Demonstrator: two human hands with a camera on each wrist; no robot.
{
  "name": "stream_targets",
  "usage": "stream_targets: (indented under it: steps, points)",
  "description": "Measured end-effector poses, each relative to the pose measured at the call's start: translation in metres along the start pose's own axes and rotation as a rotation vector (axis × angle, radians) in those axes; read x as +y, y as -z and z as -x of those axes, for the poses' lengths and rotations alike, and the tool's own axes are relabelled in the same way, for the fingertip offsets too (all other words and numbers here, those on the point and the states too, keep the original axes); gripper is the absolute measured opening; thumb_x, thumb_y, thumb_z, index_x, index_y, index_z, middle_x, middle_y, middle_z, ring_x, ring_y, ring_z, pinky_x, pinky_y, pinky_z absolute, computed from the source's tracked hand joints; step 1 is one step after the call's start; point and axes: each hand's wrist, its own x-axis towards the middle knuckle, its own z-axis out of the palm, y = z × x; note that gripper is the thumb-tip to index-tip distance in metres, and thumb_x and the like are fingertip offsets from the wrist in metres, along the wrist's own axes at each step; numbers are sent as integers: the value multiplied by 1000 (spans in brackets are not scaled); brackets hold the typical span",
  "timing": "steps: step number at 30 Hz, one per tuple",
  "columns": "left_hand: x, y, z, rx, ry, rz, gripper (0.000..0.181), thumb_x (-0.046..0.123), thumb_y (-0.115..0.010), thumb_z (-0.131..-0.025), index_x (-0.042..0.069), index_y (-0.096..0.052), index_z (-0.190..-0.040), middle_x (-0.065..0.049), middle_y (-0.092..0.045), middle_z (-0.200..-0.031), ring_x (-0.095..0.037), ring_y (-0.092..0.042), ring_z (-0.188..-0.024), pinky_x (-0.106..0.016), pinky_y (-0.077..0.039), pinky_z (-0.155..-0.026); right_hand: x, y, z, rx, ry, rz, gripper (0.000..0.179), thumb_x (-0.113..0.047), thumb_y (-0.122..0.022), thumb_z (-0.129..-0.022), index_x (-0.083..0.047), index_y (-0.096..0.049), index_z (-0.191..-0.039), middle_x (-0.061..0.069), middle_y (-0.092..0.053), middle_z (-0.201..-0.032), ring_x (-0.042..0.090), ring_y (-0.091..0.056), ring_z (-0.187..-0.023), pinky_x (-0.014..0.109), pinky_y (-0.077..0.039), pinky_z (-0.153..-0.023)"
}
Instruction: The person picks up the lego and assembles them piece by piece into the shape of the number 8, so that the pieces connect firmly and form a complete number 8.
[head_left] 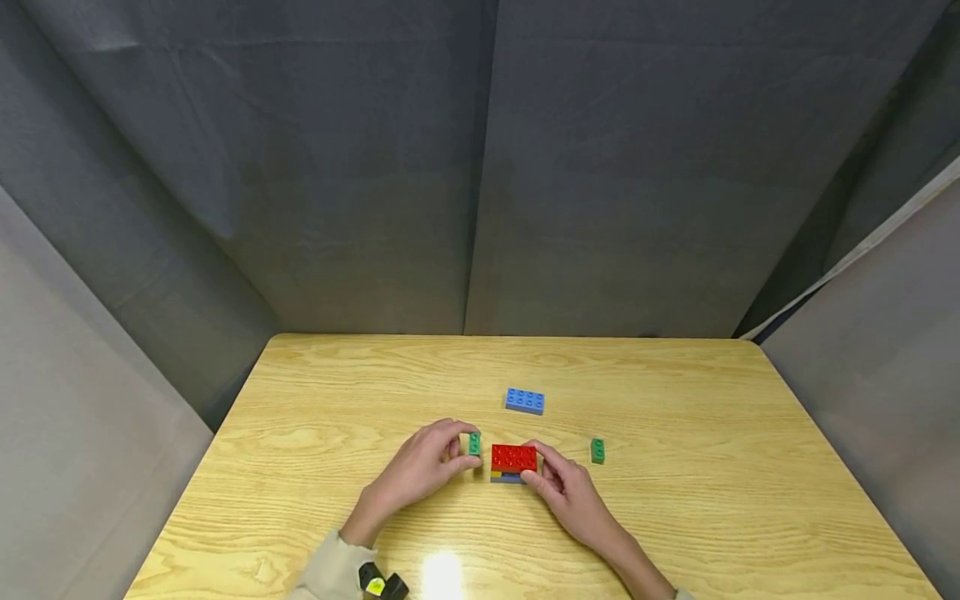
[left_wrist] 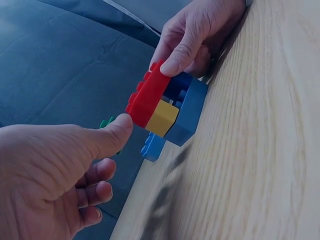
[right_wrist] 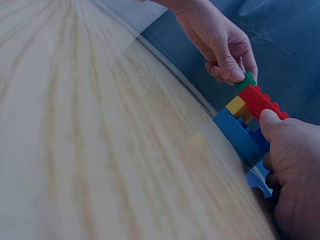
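My left hand pinches a small green toy brick between thumb and fingers, just left of a stack of bricks. In the left wrist view the thumb hides most of that green brick. The stack has a red brick on top, a yellow brick under one end of it, and a blue brick at the bottom on the table. My right hand grips the stack's right end, its thumb on the near side of the red brick. A gap shows between the red and blue layers beside the yellow one.
A loose blue brick lies on the wooden table behind the stack. Another small green brick stands to the right of my right hand. Grey curtains hang behind the table and at its sides.
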Motion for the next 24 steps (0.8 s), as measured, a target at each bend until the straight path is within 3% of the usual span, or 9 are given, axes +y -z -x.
stream_targets:
  steps: [24]
  points:
    - [7,-5,0,-16,-24,29,41,36,-78,-95,18,-70,-131,10,-57,-84,-8,-51,-72,-23,-42,-63,4,-1,1,8,34,18,35,-24,-70,-102,-26,-63,-137,-14,-44,-70,-3,-33,-57,16,-31,-52]
